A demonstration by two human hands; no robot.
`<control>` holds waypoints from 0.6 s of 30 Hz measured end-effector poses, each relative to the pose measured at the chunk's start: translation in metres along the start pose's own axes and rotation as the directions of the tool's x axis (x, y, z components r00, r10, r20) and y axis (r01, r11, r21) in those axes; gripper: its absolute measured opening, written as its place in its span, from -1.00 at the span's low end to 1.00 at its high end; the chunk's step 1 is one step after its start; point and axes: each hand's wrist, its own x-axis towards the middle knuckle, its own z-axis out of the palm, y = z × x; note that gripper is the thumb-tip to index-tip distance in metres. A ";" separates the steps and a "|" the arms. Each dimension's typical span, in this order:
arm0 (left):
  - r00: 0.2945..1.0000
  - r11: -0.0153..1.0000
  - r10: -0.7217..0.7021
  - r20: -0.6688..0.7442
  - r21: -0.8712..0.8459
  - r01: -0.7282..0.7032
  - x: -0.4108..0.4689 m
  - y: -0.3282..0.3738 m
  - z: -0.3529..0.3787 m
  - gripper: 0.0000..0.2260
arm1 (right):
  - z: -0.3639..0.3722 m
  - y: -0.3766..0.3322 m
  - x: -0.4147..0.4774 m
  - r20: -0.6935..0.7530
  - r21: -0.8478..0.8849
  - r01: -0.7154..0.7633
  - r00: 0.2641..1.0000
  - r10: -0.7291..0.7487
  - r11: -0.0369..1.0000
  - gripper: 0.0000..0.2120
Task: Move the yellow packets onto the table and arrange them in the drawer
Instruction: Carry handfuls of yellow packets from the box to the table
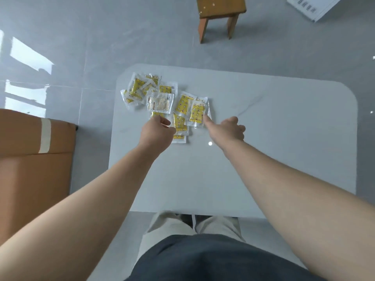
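While both bare arms reach across the pale grey, round-cornered table point(263, 138), the small yellow packets in clear plastic wrap point(162, 98) lie in a loose, overlapping heap on its far left part. The left hand point(157, 131) is curled over the near edge of the heap, fingers bent down onto a packet; whether it actually pinches one cannot be told, since the fingertips are hidden. The right hand point(227, 128) has its forefinger stretched out, touching the edge of the rightmost packet point(197, 113), the other fingers folded in, holding nothing. No drawer is in view.

These packets look light, thin and flexible, with slick, glossy film, so they will likely slide over each other and over the smooth tabletop rather than lift cleanly. Pinching a sealed clear margin at an edge or corner, or sweeping several together into a stack first, seems the surest hold.
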 end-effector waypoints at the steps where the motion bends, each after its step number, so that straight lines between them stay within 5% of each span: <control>1: 1.000 1.000 0.011 0.015 0.012 -0.011 -0.012 0.004 -0.007 -0.84 | -0.009 0.006 -0.015 -0.001 0.027 -0.004 1.000 0.004 1.000 -0.18; 8: 0.984 0.984 0.152 0.091 0.077 -0.160 -0.083 0.024 -0.040 -0.91 | -0.054 0.040 -0.093 0.004 0.182 0.042 0.999 -0.043 0.982 -0.50; 18: 0.962 0.959 0.274 0.010 0.076 -0.274 -0.167 0.040 -0.046 -0.90 | -0.103 0.051 -0.155 0.038 0.343 0.195 0.975 -0.221 0.919 -0.59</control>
